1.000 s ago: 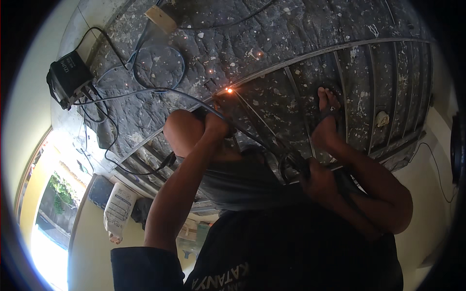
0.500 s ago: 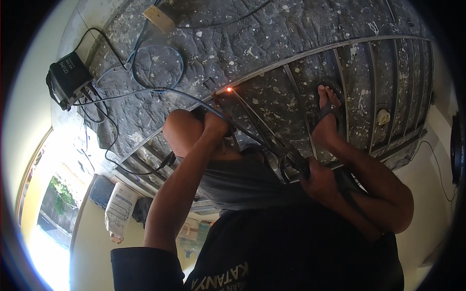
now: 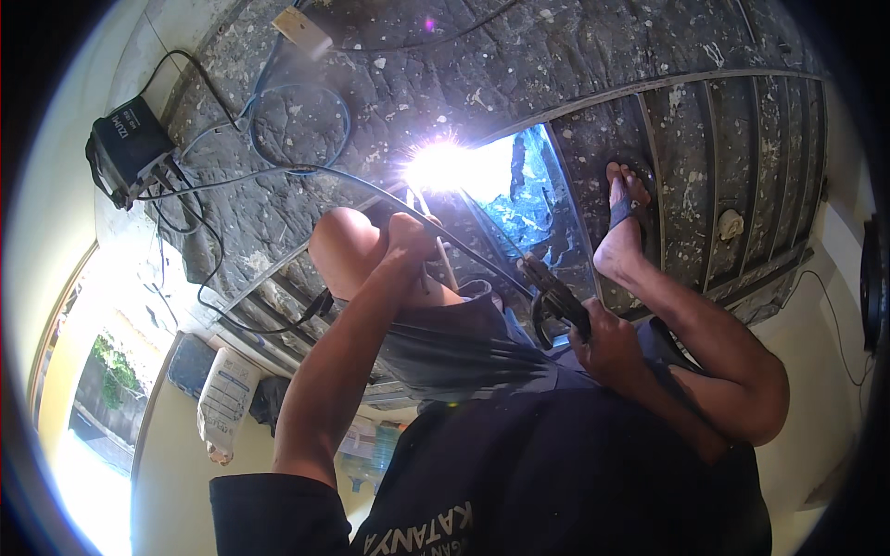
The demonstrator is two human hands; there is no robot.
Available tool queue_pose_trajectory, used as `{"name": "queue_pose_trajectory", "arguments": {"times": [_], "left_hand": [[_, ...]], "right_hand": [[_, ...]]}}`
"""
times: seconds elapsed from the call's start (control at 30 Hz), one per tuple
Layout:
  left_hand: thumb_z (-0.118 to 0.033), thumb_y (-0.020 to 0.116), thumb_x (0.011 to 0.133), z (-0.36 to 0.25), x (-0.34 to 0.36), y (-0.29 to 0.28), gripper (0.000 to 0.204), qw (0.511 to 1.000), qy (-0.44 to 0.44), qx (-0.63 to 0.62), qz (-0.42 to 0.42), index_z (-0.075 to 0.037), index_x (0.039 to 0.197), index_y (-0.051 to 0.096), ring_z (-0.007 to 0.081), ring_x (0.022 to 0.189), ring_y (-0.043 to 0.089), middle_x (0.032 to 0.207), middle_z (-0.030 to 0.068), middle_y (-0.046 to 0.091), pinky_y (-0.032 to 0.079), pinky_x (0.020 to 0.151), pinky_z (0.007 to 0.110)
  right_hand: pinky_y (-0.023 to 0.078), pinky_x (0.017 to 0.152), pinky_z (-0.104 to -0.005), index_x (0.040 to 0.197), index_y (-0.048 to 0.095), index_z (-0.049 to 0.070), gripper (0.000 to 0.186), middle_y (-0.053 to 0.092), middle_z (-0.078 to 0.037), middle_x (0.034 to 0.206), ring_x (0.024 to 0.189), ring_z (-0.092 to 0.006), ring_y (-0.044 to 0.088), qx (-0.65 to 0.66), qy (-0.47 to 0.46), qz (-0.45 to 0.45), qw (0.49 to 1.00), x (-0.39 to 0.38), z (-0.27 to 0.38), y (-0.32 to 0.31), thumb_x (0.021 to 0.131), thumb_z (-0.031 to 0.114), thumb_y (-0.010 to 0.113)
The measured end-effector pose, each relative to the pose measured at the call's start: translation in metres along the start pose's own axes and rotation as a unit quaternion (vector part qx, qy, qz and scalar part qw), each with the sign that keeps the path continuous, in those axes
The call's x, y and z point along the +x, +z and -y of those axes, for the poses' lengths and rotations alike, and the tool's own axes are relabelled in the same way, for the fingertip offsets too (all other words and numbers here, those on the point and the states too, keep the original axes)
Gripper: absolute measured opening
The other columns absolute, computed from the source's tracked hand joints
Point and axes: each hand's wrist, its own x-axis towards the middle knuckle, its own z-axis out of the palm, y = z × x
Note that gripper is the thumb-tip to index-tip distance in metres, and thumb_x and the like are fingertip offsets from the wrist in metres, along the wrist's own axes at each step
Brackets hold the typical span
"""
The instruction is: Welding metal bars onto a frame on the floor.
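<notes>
A metal frame (image 3: 651, 139) of parallel bars is laid on a dark, paint-spattered floor (image 3: 519, 56), and on its far edge a white arc (image 3: 445, 169) is seen, by whose glare the joint is hidden. A black electrode holder (image 3: 561, 298) is gripped in the right hand (image 3: 612, 347), fingers wrapped about its handle, above the near part of the frame. The left hand (image 3: 411, 239) is curled beside the bent knee, near the arc; what is pinched there, if anything, cannot be told. The way is crossed by a thick cable (image 3: 362, 183), run in front of the left hand toward the holder. A sandalled foot (image 3: 629, 190) is planted among the bars, and a pale lump (image 3: 731, 224) is seen farther right. At the upper left are found a black box-shaped machine (image 3: 132, 146), looped wire and a wooden block (image 3: 302, 34). White lettering is borne by the machine, dark print by a white bag (image 3: 228, 405) at lower left, and pale inverted letters by the black shirt (image 3: 556, 473).
</notes>
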Motion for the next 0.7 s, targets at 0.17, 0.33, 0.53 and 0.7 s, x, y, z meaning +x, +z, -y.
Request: {"name": "queue_pose_trajectory", "arguments": {"times": [0.17,0.33,0.53,0.7], "left_hand": [[-0.010,0.056,0.083,-0.011,-0.001,0.003,0.017,0.991,0.008,0.063,0.114,-0.001,0.077,0.069,0.0175,0.065,0.068,0.072,0.0097,0.069,0.055,0.050,0.032],[-0.015,0.057,0.083,-0.018,-0.006,-0.002,0.021,0.920,-0.244,-0.295,0.086,0.003,0.081,0.066,0.0184,0.063,0.067,0.070,0.0133,0.066,0.054,0.047,0.032],[-0.019,0.058,0.084,-0.017,0.000,-0.003,0.023,0.989,-0.087,0.043,0.111,0.000,0.095,0.064,0.0228,0.071,0.067,0.080,0.0142,0.067,0.054,0.058,0.035],[-0.021,0.056,0.083,-0.027,0.004,-0.008,0.028,0.958,0.061,0.276,0.038,-0.004,0.103,0.066,0.0302,0.075,0.068,0.088,0.0178,0.068,0.055,0.065,0.039]], "right_hand": [[0.052,0.060,-0.0473,0.102,0.045,0.002,0.036,0.062,-0.020,0.083,0.073,-0.0400,0.063,-0.003,-0.014,0.022,1.000,-0.001,-0.002,0.000,0.079,0.017,0.067],[0.052,0.059,-0.0455,0.102,0.046,0.002,0.033,0.061,-0.020,0.082,0.072,-0.0390,0.063,-0.008,-0.030,0.011,0.999,0.000,0.000,-0.003,0.079,0.016,0.067],[0.051,0.060,-0.0456,0.101,0.051,0.004,0.026,0.060,-0.018,0.080,0.070,-0.0379,0.063,0.014,-0.006,-0.026,1.000,-0.002,0.005,-0.006,0.081,0.013,0.064],[0.051,0.060,-0.0418,0.103,0.052,0.001,0.030,0.062,-0.018,0.079,0.071,-0.0350,0.065,-0.002,-0.042,-0.086,0.995,-0.001,0.004,-0.008,0.080,0.015,0.066]]}}
